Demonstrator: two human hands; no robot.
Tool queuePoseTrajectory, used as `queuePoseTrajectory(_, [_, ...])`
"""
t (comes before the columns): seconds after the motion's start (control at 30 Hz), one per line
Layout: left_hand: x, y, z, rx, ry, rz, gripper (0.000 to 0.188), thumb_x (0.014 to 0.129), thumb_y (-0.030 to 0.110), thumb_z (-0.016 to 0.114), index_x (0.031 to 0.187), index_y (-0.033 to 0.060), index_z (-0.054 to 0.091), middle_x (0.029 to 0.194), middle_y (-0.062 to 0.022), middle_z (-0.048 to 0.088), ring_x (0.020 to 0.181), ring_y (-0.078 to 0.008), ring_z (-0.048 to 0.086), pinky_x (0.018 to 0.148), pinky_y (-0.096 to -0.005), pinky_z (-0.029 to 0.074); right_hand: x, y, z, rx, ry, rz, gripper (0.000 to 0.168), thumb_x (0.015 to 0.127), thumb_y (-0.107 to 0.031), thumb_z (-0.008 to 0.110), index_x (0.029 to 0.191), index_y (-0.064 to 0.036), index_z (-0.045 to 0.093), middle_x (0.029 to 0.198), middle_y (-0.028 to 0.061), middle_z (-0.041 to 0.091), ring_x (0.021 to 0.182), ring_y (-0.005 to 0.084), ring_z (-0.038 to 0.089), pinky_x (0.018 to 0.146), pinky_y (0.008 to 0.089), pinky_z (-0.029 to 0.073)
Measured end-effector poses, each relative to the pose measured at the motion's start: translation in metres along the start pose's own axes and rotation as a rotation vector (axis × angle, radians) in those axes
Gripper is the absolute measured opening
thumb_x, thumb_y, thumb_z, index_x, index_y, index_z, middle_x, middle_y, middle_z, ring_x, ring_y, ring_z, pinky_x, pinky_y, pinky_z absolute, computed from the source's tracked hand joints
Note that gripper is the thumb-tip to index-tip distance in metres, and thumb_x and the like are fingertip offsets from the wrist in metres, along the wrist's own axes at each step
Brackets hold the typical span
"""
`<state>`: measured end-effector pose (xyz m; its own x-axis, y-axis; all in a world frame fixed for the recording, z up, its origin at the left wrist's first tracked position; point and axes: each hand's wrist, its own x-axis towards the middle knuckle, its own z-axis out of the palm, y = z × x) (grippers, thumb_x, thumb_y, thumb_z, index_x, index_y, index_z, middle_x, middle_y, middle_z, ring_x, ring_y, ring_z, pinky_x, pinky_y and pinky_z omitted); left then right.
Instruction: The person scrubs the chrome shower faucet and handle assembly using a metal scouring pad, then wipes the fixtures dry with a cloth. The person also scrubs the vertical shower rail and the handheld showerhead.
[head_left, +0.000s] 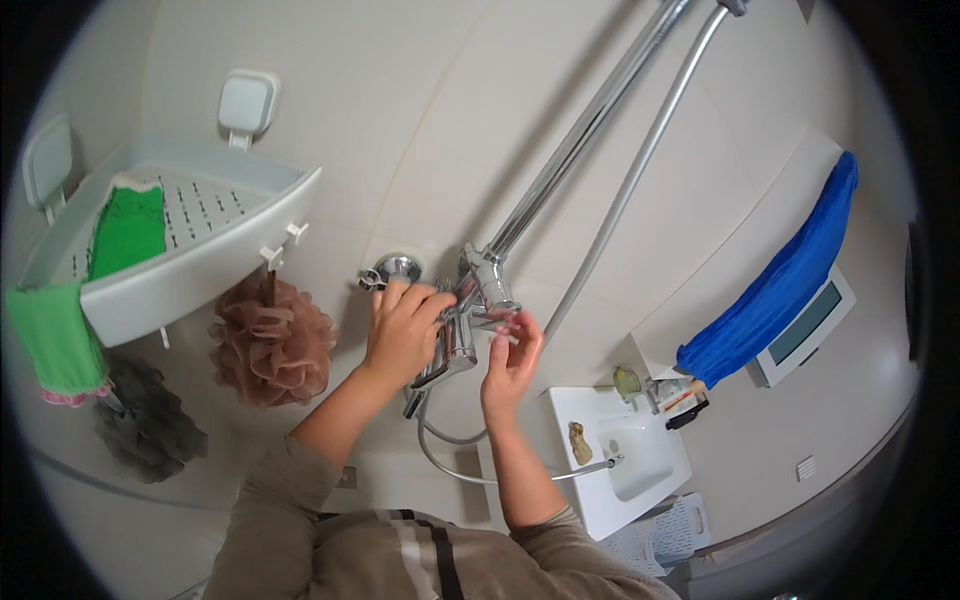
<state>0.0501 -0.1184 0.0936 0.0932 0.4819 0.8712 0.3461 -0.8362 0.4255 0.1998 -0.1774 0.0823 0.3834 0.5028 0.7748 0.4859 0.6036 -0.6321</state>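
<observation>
A chrome shower mixer (455, 349) is fixed to the pale wall before me, at the foot of a chrome riser pipe (581, 131). My left hand (401, 330) lies over the mixer's left side, its fingers bent towards the wall fitting. These fingers hide part of the metal, so their grip is unclear. Beside the chrome upper joint (493, 285), my right hand (513, 364) is raised with curled fingers, thumb apart from them. Its fingertips are at a slim chrome lever (491, 322); whether they touch it is unclear. Left of the joint sits a round chrome wall flange (399, 266), partly covered by my left hand.
On the left hangs a white corner shelf (187, 262) with a green cloth (131, 229); a brown mesh bath puff (274, 341) and a dark one (150, 424) hang below. A metal hose (637, 169) runs right of the pipe. Lower right are a white washbasin (574, 405) and blue towel (780, 281).
</observation>
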Motion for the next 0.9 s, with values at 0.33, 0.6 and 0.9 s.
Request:
queuePoseTrajectory(0.33, [0.017, 0.045, 0.007, -0.374, 0.333, -0.071, 0.042, 0.066, 0.001, 0.075, 0.104, 0.0022, 0.056, 0.098, -0.0136, 0.057, 0.09, -0.0312, 0.053, 0.083, -0.0376, 0.043, 0.071, -0.034, 0.017, -0.015, -0.023, 0.102, 0.024, 0.093, -0.016, 0.056, 0.079, 0.002, 0.065, 0.068, 0.0028, 0.058, 0.061, 0.0097, 0.054, 0.056, 0.0246, 0.043])
queuePoseTrajectory(0.6, [0.08, 0.059, 0.007, -0.238, -0.112, 0.062, 0.031, 0.065, 0.001, 0.071, 0.095, 0.0061, 0.066, 0.094, -0.0088, 0.058, 0.088, -0.0284, 0.047, 0.077, -0.0374, 0.041, 0.039, -0.012, 0.011, 0.307, 0.016, 0.256, 0.024, 0.098, -0.016, 0.048, 0.087, 0.0, 0.061, 0.075, 0.0002, 0.056, 0.07, 0.0066, 0.049, 0.064, 0.0222, 0.042])
queuePoseTrajectory(0.9, [0.018, 0.036, 0.009, 0.025, -0.051, 0.472, 0.037, 0.062, -0.002, 0.067, 0.097, 0.0105, 0.066, 0.096, -0.0036, 0.054, 0.086, -0.0255, 0.046, 0.077, -0.0338, 0.038, 0.005, -0.021, -0.019, 0.298, 0.097, 0.334, 0.024, 0.096, -0.016, 0.052, 0.084, 0.002, 0.061, 0.073, 0.0024, 0.06, 0.068, 0.0072, 0.053, 0.063, 0.0225, 0.044])
